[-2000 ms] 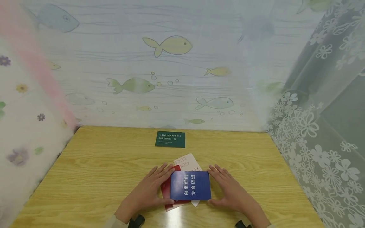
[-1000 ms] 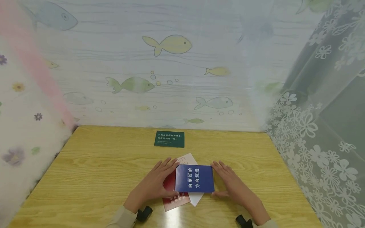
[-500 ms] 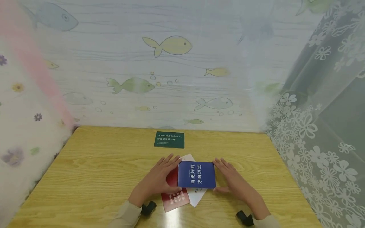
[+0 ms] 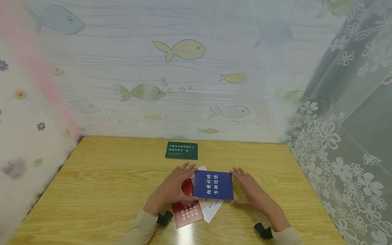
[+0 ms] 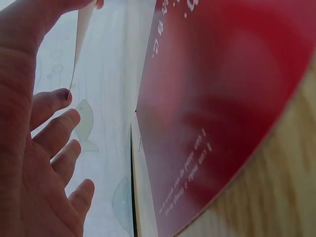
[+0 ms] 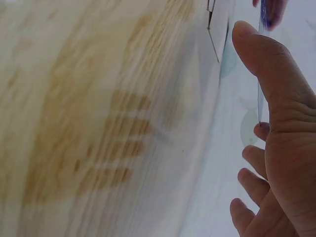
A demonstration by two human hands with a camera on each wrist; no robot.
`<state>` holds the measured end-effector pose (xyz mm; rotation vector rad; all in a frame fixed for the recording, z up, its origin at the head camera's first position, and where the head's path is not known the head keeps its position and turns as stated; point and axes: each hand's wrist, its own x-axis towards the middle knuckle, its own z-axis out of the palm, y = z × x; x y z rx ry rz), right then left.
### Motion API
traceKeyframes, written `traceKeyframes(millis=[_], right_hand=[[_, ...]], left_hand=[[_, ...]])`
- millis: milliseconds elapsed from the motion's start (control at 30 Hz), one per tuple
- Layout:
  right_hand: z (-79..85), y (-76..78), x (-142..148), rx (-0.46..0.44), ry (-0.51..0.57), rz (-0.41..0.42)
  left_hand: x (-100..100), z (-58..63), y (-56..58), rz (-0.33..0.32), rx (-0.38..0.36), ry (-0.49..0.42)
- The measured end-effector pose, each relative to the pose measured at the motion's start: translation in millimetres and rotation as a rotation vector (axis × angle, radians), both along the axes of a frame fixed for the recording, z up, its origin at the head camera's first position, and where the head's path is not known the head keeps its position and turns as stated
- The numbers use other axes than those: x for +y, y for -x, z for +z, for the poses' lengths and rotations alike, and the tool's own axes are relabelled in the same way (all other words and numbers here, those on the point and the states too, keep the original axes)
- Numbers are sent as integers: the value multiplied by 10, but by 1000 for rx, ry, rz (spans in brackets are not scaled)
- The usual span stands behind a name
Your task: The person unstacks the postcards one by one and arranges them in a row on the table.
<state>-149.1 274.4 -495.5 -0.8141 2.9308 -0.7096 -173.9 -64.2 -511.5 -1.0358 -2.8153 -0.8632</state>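
Note:
A blue card [image 4: 213, 184] with white characters is held up between both hands, above the tabletop. My left hand [image 4: 173, 187] grips its left side, thumb at the near corner and index finger at the far one. At the right side my right hand [image 4: 254, 192] holds the two other corners in the same way. Both wrist views show the card edge-on, thin, with the other fingers spread free of it. Under it lie a red card [image 4: 188, 214] with white writing and a white card [image 4: 211, 211], which the blue card partly covers.
A dark green card [image 4: 182, 150] with white writing lies at the back of the wooden table [image 4: 107, 183]. Behind rises a fish-patterned curtain [image 4: 183, 102]; a lace flower curtain [image 4: 346, 177] hangs along the right.
Both hands have carried the blue card away from me and a little to the right. More of the red card and the near end of the white card shows now.

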Motion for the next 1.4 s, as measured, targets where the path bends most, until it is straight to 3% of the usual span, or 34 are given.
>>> traceKeyframes(millis=[167, 467, 600, 733, 1133, 1400], right_hand=[[5, 26, 17, -15, 32, -13], [-17, 74, 73, 41, 36, -14], [-45, 122, 113, 8, 47, -37], [-74, 190, 136, -22, 48, -51], [-122, 427, 173, -2, -15, -38], [-166, 649, 216, -39, -21, -19]], left_hand=[[25, -16, 50, -2, 0, -4], [90, -16, 135, -19, -13, -37], [139, -30, 196, -20, -25, -26], [178, -43, 265, -4, -37, -1], [273, -83, 472, 22, -51, 54], [300, -74, 686, 10, -54, 113]])
